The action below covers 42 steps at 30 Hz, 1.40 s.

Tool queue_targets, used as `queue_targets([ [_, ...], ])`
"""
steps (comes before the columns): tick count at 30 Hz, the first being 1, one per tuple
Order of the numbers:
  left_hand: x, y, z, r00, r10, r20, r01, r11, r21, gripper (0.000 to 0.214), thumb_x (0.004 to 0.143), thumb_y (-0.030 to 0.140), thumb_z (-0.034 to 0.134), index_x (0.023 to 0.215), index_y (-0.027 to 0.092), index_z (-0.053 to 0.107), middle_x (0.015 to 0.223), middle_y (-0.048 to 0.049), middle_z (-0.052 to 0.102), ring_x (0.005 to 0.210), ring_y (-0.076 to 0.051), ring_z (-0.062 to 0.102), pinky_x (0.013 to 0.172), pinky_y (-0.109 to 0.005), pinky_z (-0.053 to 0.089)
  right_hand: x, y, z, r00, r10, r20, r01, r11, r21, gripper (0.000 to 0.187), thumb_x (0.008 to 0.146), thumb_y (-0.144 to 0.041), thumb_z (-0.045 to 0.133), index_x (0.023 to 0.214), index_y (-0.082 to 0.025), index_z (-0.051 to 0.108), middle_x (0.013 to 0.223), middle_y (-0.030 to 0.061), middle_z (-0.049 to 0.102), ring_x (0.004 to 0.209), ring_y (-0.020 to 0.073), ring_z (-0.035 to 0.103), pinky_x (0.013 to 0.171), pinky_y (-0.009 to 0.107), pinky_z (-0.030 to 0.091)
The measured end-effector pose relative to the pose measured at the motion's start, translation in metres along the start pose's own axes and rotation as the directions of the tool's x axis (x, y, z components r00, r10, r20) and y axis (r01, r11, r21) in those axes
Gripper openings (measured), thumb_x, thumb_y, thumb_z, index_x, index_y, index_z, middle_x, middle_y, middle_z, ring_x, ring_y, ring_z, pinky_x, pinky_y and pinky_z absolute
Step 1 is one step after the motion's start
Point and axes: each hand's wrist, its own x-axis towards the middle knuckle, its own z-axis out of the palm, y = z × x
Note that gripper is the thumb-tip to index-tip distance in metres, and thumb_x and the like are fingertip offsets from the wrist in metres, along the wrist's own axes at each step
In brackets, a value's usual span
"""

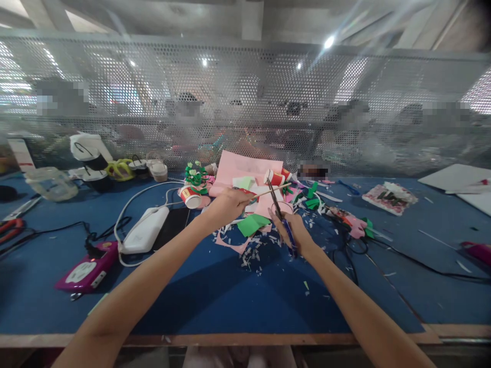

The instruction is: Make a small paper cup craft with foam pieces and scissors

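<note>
My left hand (229, 205) is closed around one end of a thin wooden stick (282, 187), which points to the right. Something red shows by its fingers. My right hand (294, 229) grips blue-handled scissors (289, 239), with the dark blades pointing up and away. The blades cross the stick in view; whether they touch it I cannot tell. Beneath and behind the hands lie pink paper (226, 174), a green paper piece (253, 224) and many small white scraps (255, 255). A red-and-white paper cup (274, 177) lies just behind the blades, another paper cup (190, 197) to the left.
On the left are a white power bank (146, 230), a purple power strip (90, 268), orange-handled scissors (11, 229) and a clear plastic tub (51, 184). Black cables (425, 266) cross the right side. A perforated metal screen (245, 102) stands behind the blue table (215, 306).
</note>
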Motion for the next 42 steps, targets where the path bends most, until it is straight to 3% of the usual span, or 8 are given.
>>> queue_targets([
  [6,0.000,0.002,0.003,1.000,0.023,0.005,-0.023,0.997,0.074,0.028,0.087,0.013,0.043,0.095,0.017,0.070,0.078,-0.0044,0.072,0.070,-0.014,0.063,0.062,-0.023,0.044,-0.002,-0.004,-0.002,1.000,0.023,0.006,-0.024,0.998,0.065,0.043,0.090,-0.046,0.040,0.056,-0.021,0.047,0.039,-0.0002,0.049,0.038,0.0150,0.053,0.041,0.024,0.043],
  [13,0.000,0.013,0.005,0.999,0.022,0.044,-0.034,0.949,0.313,0.032,0.085,0.008,0.042,0.107,0.013,0.064,0.084,-0.0083,0.071,0.075,-0.018,0.063,0.065,-0.028,0.047,0.000,-0.006,-0.003,0.998,-0.003,-0.055,0.005,0.999,0.033,0.043,0.091,-0.045,0.034,0.058,-0.021,0.046,0.040,-0.0009,0.047,0.039,0.0142,0.051,0.039,0.023,0.039],
  [21,-0.002,0.026,0.005,0.986,-0.156,0.051,0.139,0.959,0.248,0.030,0.088,0.013,0.043,0.111,0.017,0.063,0.090,-0.0068,0.071,0.078,-0.017,0.064,0.067,-0.026,0.046,0.004,0.007,-0.001,0.997,-0.025,-0.079,0.019,0.998,-0.065,0.035,0.088,-0.039,0.042,0.062,-0.018,0.054,0.047,0.0020,0.054,0.046,0.0183,0.056,0.048,0.027,0.042],
  [25,-0.002,0.032,0.004,0.981,-0.192,0.027,0.182,0.960,0.210,0.026,0.087,0.012,0.043,0.100,0.014,0.066,0.086,-0.0079,0.071,0.076,-0.018,0.064,0.067,-0.027,0.045,0.004,0.006,-0.004,0.997,-0.035,-0.064,0.029,0.995,-0.091,0.036,0.089,-0.039,0.042,0.062,-0.018,0.055,0.050,0.0029,0.056,0.051,0.0198,0.059,0.056,0.029,0.044],
  [30,0.000,0.020,-0.001,0.993,-0.113,0.021,0.110,0.988,0.105,0.023,0.088,0.013,0.044,0.088,0.015,0.067,0.076,-0.0042,0.071,0.070,-0.015,0.062,0.064,-0.024,0.043,0.002,0.002,-0.004,0.997,-0.041,-0.058,0.038,0.998,-0.059,0.041,0.091,-0.043,0.038,0.062,-0.019,0.054,0.048,0.0015,0.054,0.048,0.0169,0.056,0.052,0.026,0.043],
  [34,0.003,0.008,-0.003,0.996,-0.090,-0.013,0.091,0.995,0.043,0.024,0.087,0.010,0.045,0.094,0.014,0.068,0.076,-0.0059,0.071,0.072,-0.015,0.063,0.068,-0.026,0.045,0.001,-0.003,-0.004,0.998,-0.040,-0.058,0.037,0.998,-0.049,0.044,0.091,-0.045,0.037,0.058,-0.020,0.052,0.045,0.0011,0.050,0.046,0.0168,0.053,0.051,0.027,0.042],
  [42,0.003,-0.003,-0.004,0.999,0.016,0.034,-0.018,0.998,0.063,0.030,0.084,0.007,0.044,0.101,0.015,0.068,0.080,-0.0060,0.072,0.070,-0.014,0.062,0.063,-0.023,0.043,0.000,-0.004,-0.002,1.000,-0.012,0.001,0.012,1.000,0.017,0.040,0.089,-0.046,0.043,0.062,-0.019,0.053,0.045,0.0012,0.052,0.043,0.0173,0.056,0.048,0.027,0.044],
])
